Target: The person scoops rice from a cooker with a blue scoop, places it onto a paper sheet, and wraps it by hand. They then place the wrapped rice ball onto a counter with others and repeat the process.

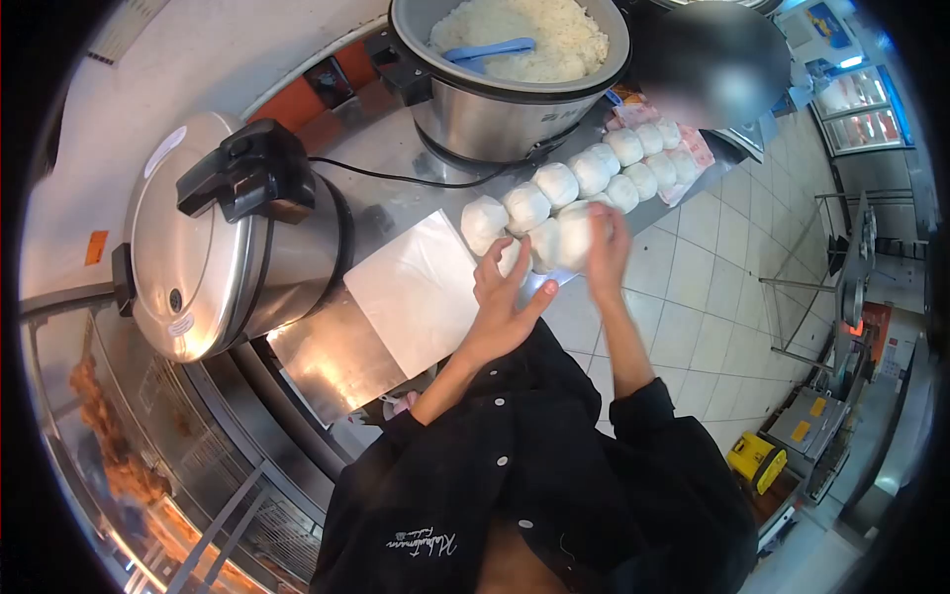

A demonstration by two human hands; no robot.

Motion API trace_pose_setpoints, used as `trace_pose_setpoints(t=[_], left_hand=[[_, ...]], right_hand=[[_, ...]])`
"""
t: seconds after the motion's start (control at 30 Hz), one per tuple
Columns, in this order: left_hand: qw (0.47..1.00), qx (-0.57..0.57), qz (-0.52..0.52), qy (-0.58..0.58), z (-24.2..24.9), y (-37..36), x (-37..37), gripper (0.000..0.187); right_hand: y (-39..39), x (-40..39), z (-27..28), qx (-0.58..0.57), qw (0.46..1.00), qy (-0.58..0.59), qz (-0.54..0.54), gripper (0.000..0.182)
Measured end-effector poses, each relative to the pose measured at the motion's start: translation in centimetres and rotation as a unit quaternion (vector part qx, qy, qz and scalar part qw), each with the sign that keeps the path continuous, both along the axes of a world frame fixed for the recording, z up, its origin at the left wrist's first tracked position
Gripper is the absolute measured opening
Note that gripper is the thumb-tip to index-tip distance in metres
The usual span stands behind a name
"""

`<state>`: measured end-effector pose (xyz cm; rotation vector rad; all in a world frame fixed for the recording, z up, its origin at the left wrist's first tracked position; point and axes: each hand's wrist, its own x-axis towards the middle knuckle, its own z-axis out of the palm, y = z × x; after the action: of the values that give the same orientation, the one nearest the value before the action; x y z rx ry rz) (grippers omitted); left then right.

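Observation:
Two rows of round white wrapped balls [556, 184] run along the counter's edge up to the right. My left hand [501, 309] is open, fingers and thumb apart, with its fingertips at a ball [509, 256] at the near end. My right hand [608, 249] has its fingers curled against the right side of a larger white ball [574, 234], partly hiding it. A stack of thin white sheets [421, 292] lies flat to the left of my left hand.
An open pot of white rice [495, 121] with a blue paddle [492, 49] stands behind the balls. A closed steel cooker [188, 247] is at the left, with a black cord crossing the counter [381, 148]. A blurred dark round shape [708, 59] is at the back right.

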<state>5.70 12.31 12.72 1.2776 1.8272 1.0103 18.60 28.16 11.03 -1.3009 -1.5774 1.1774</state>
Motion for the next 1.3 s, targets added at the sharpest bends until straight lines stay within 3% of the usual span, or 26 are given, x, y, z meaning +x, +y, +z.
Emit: trace_pose_setpoints(t=[0.07, 0.17, 0.37, 0.57, 0.63, 0.77, 0.87, 0.93, 1.03, 1.23, 1.3], left_hand=[[0.992, 0.082, 0.084, -0.040, -1.3, 0.4, -0.1, 0.058], [0.967, 0.044, 0.137, -0.211, -3.2, -0.9, -3.3, 0.050], [0.942, -0.020, 0.257, -0.215, -5.7, -6.2, -7.9, 0.038], [0.924, -0.065, 0.328, -0.184, -6.9, -10.6, -9.0, 0.040], [0.923, -0.064, 0.346, -0.153, -7.7, -11.4, -8.7, 0.040], [0.925, -0.075, 0.350, -0.127, -9.0, -11.9, -8.0, 0.038], [0.931, -0.075, 0.336, -0.124, -9.6, -12.1, -7.9, 0.037], [0.938, -0.060, 0.322, -0.115, -9.5, -11.9, -7.9, 0.037], [0.933, -0.046, 0.338, -0.114, -10.1, -11.9, -8.1, 0.035], [0.933, -0.034, 0.348, -0.085, -11.3, -11.0, -8.4, 0.033], [0.933, -0.028, 0.351, -0.077, -11.6, -11.0, -8.4, 0.033]], right_hand=[[5.2, 3.7, -2.6, 0.012, 0.998, -0.025, -0.059, 0.039], [11.7, 8.6, -9.3, 0.000, 0.996, -0.058, -0.068, 0.041], [15.3, 9.0, -14.6, -0.003, 0.994, -0.107, -0.028, 0.044], [13.9, 6.6, -13.4, 0.028, 0.990, -0.140, 0.017, 0.035], [13.5, 6.0, -13.1, 0.207, 0.961, -0.182, -0.036, 0.030], [13.2, 6.2, -12.9, 0.212, 0.942, -0.258, -0.037, 0.025], [12.9, 6.3, -11.8, 0.147, 0.949, -0.277, -0.014, 0.022], [11.5, 5.9, -10.9, 0.086, 0.991, -0.099, -0.037, 0.026], [10.5, 5.9, -11.7, 0.191, 0.972, -0.140, -0.004, 0.033], [11.4, 5.9, -10.6, 0.150, 0.966, -0.205, 0.042, 0.032], [12.0, 5.8, -9.2, 0.205, 0.957, -0.203, 0.007, 0.029]])
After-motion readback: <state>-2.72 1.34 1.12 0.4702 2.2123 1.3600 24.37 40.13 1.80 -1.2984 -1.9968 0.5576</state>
